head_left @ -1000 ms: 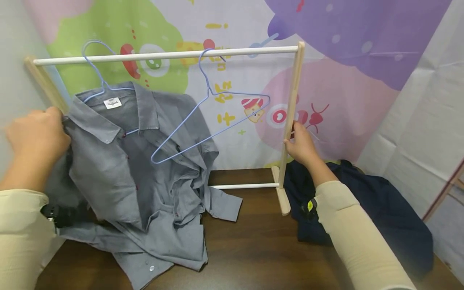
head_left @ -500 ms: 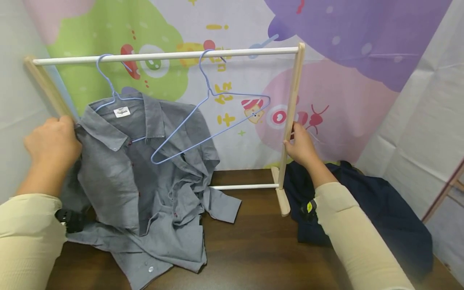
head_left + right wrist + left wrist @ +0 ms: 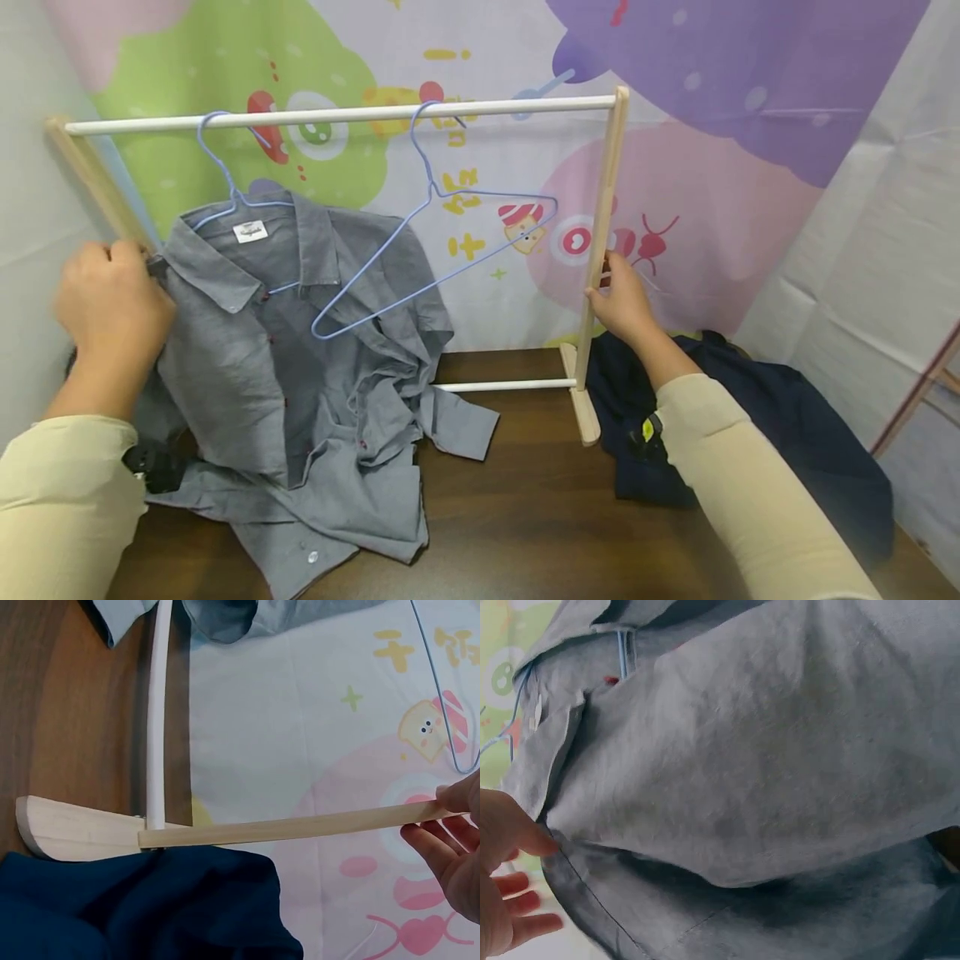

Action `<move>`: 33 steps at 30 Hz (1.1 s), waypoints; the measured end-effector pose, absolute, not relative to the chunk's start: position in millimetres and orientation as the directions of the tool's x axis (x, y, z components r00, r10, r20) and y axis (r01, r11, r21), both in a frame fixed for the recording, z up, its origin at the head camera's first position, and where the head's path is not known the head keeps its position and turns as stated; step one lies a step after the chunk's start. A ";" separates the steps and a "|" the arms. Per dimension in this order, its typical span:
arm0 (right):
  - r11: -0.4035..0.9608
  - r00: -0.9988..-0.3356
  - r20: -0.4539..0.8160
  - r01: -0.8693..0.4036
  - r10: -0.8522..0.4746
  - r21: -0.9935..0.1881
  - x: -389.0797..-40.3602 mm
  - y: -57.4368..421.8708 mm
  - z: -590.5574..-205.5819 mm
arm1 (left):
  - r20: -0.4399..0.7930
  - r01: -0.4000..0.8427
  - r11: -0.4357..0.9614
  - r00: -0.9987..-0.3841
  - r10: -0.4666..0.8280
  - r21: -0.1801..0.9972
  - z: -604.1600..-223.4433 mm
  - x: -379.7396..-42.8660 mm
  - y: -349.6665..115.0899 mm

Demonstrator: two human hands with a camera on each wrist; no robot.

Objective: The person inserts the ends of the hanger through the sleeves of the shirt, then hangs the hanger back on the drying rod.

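Note:
A grey button-up shirt (image 3: pixel 217 367) hangs on a light blue wire hanger (image 3: pixel 232 187), its hook over the rod of a small wooden clothes rack (image 3: pixel 480 108). My left hand (image 3: pixel 112 312) is at the shirt's left shoulder. In the left wrist view, the left thumb (image 3: pixel 536 836) overlaps the shoulder edge and the other fingers are spread apart beside the cloth. My right hand (image 3: pixel 624 302) pinches the rack's right upright between thumb and fingers, seen closely in the right wrist view (image 3: pixel 457 832). The shirt's lower part drapes onto the brown table (image 3: pixel 510 517).
A second blue wire hanger (image 3: pixel 442 287) hangs bare on the rod, overlapping the shirt in the head view. Dark navy clothing (image 3: pixel 795 442) lies bunched right of the rack foot (image 3: pixel 581 408). Behind stands a cartoon-printed backdrop (image 3: pixel 480 50).
The shirt and its hanger have moved right and down; the hook, raised above the rod earlier, now sits over it. My left hand has moved right too. The right hand stays on the upright.

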State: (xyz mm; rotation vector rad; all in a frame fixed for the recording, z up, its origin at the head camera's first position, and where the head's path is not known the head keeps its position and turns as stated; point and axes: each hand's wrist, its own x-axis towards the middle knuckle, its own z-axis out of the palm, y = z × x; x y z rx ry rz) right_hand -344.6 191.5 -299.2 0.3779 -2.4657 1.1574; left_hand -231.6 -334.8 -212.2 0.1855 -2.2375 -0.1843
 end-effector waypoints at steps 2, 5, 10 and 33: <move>0.608 -0.886 0.457 -0.402 -0.071 -0.685 -344.7 192.2 -300.6 | 0.853 -0.004 0.987 -0.502 -0.142 0.162 -220.3 -233.9 -331.9; 0.588 -0.887 0.458 -0.404 -0.064 -0.700 -343.8 194.3 -303.4 | 0.910 0.087 0.992 -0.413 -0.048 0.092 -227.3 -234.7 -327.5; 0.558 -0.892 0.449 -0.403 -0.061 -0.725 -339.0 200.1 -306.9 | 0.901 0.201 0.976 -0.434 0.017 0.079 -235.5 -231.4 -315.5; 0.656 -0.764 0.598 -0.583 -0.242 -0.479 -270.9 234.4 -331.5 | 0.793 0.545 0.822 -0.568 0.219 0.164 -284.8 -195.6 -220.5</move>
